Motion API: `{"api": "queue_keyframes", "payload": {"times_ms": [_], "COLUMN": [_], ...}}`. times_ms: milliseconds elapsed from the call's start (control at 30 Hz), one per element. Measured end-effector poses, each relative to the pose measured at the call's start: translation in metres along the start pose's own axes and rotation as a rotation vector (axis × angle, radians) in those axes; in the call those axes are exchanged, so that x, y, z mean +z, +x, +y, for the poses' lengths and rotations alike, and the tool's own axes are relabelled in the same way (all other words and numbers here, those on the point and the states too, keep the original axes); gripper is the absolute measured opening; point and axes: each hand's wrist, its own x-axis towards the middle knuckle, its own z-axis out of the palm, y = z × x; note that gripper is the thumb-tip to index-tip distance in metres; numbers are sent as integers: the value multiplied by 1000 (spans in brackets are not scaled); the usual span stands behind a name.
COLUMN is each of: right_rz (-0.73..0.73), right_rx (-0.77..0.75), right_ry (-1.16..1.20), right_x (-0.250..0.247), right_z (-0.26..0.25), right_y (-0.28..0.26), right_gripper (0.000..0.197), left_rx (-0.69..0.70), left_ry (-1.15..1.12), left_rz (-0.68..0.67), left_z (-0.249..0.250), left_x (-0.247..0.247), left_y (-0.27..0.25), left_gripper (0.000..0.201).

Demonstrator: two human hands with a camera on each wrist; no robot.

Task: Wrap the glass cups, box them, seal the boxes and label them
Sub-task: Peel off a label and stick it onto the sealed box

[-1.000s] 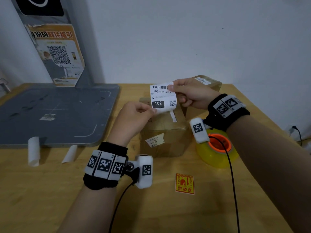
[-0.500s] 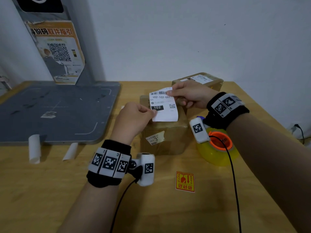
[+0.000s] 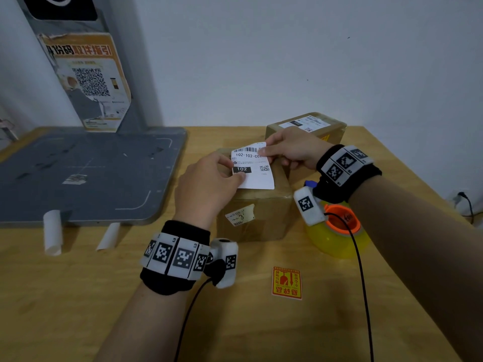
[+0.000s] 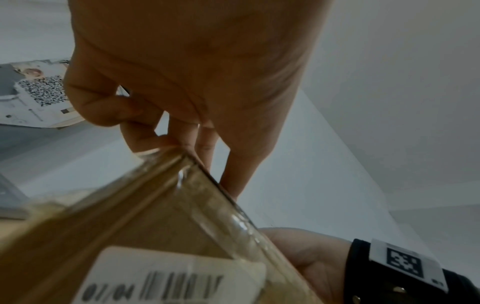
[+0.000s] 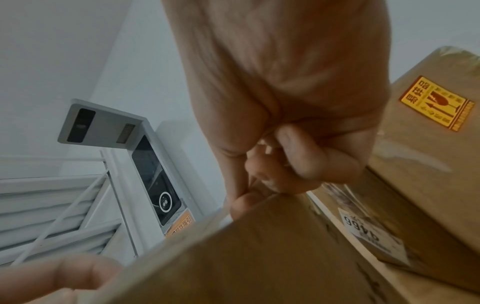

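A sealed brown cardboard box (image 3: 257, 212) stands mid-table, also seen as the near box (image 4: 145, 209) and from the right wrist as the box (image 5: 259, 257). A white shipping label (image 3: 252, 165) reading 102 lies over its top. My left hand (image 3: 209, 184) pinches the label's left edge. My right hand (image 3: 290, 150) pinches its top right corner. A second box (image 3: 308, 126), labelled on top, stands behind; its side shows a fragile sticker (image 5: 436, 103).
A yellow tape roll (image 3: 338, 232) with an orange core sits right of the box. A loose red-yellow fragile sticker (image 3: 286, 282) lies on the wooden table (image 3: 78, 296). Two white paper curls (image 3: 52, 232) lie by a grey scale platform (image 3: 78, 173).
Both hands have brought the label down from the air onto the box's top. The label now lies flatter against the box.
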Motion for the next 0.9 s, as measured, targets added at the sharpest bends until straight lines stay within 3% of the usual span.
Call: {"api": "queue_keyframes", "payload": {"times_ms": [533,767,900], "right_rz": [3,86,84], "right_rx": [31,-101,-153], "right_ry": [-2,83,118], "right_x": [0,4,4], "right_z": [-3,6,10], "right_y": [4,3,2], "right_gripper": [7,17,12], "left_rx": [60,69,65], "left_ry": [-9,-28,-57], "left_rz": [-58,-95,-108], "left_z": [-10,-10,-12], "left_x": [7,6,7], "left_y": [7,9,10], "left_gripper": [13,6,8]}}
